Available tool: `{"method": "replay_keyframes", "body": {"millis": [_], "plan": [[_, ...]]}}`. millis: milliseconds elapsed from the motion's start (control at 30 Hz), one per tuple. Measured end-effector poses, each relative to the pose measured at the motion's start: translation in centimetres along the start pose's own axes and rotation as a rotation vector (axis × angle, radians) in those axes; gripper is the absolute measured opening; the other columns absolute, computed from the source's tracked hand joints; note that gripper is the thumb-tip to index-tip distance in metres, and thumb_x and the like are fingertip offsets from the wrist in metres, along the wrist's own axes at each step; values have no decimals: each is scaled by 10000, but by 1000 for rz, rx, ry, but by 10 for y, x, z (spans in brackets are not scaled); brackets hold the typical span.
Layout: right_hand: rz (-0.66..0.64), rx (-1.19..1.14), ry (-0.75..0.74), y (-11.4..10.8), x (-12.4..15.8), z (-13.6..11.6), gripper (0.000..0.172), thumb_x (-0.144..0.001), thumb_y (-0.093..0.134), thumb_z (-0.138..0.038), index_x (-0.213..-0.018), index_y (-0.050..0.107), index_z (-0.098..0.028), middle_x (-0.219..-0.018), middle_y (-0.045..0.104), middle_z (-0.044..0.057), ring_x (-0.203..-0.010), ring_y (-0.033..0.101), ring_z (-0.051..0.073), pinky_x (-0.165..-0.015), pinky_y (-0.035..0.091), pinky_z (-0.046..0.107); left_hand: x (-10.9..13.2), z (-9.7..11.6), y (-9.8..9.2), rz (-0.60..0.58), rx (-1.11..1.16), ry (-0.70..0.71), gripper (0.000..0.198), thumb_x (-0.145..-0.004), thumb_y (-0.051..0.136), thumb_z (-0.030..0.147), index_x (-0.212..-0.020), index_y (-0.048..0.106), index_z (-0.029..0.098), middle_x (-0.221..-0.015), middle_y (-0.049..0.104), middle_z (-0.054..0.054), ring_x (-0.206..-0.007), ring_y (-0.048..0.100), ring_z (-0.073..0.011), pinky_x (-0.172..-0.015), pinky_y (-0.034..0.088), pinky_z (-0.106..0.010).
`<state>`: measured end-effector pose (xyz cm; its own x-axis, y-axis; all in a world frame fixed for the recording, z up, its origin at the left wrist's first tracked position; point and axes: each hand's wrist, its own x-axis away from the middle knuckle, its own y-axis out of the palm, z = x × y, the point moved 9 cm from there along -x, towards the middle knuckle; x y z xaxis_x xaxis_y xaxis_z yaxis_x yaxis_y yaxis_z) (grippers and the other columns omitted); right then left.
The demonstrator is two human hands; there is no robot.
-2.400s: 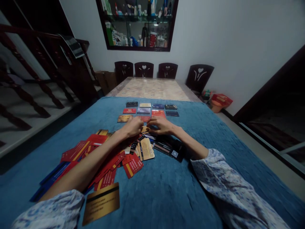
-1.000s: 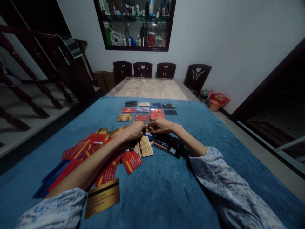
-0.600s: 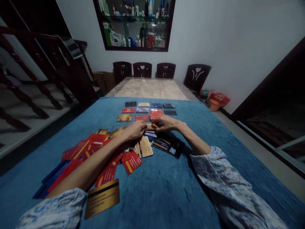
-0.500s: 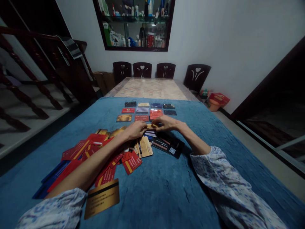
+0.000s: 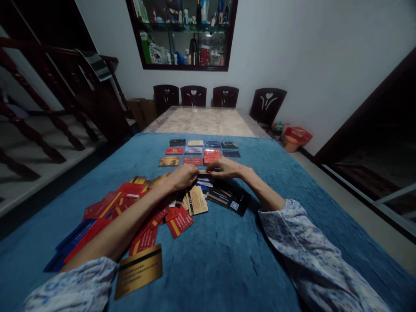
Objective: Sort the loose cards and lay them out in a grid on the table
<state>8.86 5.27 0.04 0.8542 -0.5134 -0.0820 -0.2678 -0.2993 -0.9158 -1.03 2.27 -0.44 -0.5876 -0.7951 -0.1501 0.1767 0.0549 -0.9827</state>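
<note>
My left hand [image 5: 186, 175] and my right hand [image 5: 222, 168] meet over the middle of the blue cloth. Their fingers are closed on the two ends of a small stack of cards [image 5: 203, 172], seen almost edge-on. Below it lie white and blue cards [image 5: 204, 182]. A yellow card [image 5: 197, 200] rests just in front of my left hand. Black cards [image 5: 230, 197] lie under my right wrist. Beneath my left forearm spreads a loose heap of red cards [image 5: 136, 190], with blue cards [image 5: 73, 238] at its left. One gold card [image 5: 139, 271] lies nearest to me.
Beyond my hands, small card piles stand in rows, among them a gold pile [image 5: 169, 161], a red pile [image 5: 212, 156] and a dark pile [image 5: 231, 154]. The blue cloth [image 5: 224, 260] covers the near table. Chairs [image 5: 225, 96] line the far end.
The yellow card face that showed between my fingers has tipped, so the held cards now appear nearly edge-on. My hands stay in almost the same place.
</note>
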Motion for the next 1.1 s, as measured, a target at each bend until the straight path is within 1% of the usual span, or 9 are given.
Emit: {"method": "replay_keyframes", "body": {"millis": [167, 267, 400, 467, 567, 700, 800, 933, 1100], "plan": [[14, 27, 0, -3, 0, -2, 237, -892, 595, -218, -1023, 785, -161, -1011, 798, 92, -860, 719, 186, -788, 516, 286, 0, 0, -3, 28, -43, 3, 299, -919, 437, 107, -898, 735, 120, -917, 740, -125, -823, 684, -188, -763, 518, -285], [29, 87, 2, -3, -2, 1, 245, -857, 617, -173, -1035, 785, -173, -984, 800, 86, -824, 710, 185, -750, 503, 287, 0, 0, -4, 33, -66, 20, 305, -913, 428, 80, -936, 729, 116, -926, 739, -124, -852, 688, -191, -795, 530, -300], [50, 191, 17, -2, -6, 4, 286, -799, 609, -107, -1003, 793, -185, -924, 791, 88, -806, 687, 206, -716, 473, 302, 0, 0, -3, 32, -74, 35, 309, -887, 440, 34, -988, 720, 117, -987, 744, -142, -912, 692, -208, -827, 530, -318], [49, 204, 22, -1, -7, 6, 296, -782, 597, -94, -987, 792, -179, -902, 781, 94, -790, 670, 214, -703, 458, 307, -1, -1, -1, 36, -66, 36, 322, -857, 458, 8, -1002, 720, 125, -1001, 747, -135, -927, 695, -203, -835, 531, -311], [61, 183, 20, 0, -7, 9, 312, -763, 573, -69, -973, 781, -169, -873, 765, 83, -753, 636, 199, -693, 427, 300, -1, -8, 0, 80, -17, 13, 347, -830, 473, -15, -1007, 730, 137, -1000, 756, -121, -929, 706, -193, -841, 539, -305], [93, 144, -6, -1, -6, 12, 326, -749, 546, -45, -963, 757, -172, -856, 742, 50, -735, 594, 165, -685, 382, 281, 0, -16, -3, 131, 107, -9, 320, -829, 502, 4, -979, 748, 144, -984, 770, -106, -917, 721, -204, -824, 549, -312], [119, 154, -5, -3, -5, 12, 302, -753, 543, -47, -936, 740, -185, -817, 715, 31, -715, 557, 152, -666, 345, 274, 2, -19, -8, 164, 163, -38, 287, -825, 532, 21, -951, 756, 149, -952, 776, -89, -902, 725, -203, -808, 549, -308], [152, 162, 9, -7, -5, 9, 232, -777, 543, -63, -891, 713, -173, -787, 683, 29, -691, 528, 142, -652, 319, 269, 2, -20, -13, 220, 191, -40, 281, -831, 535, 26, -957, 753, 151, -955, 778, -80, -893, 719, -190, -798, 540, -304], [179, 150, -7, -12, -3, 4, 206, -759, 548, -51, -862, 688, -163, -724, 631, 6, -635, 481, 120, -628, 296, 258, 4, -22, -16, 295, 187, -25, 219, -822, 559, 50, -861, 746, 155, -844, 768, -59, -811, 710, -184, -744, 526, -285]]}}
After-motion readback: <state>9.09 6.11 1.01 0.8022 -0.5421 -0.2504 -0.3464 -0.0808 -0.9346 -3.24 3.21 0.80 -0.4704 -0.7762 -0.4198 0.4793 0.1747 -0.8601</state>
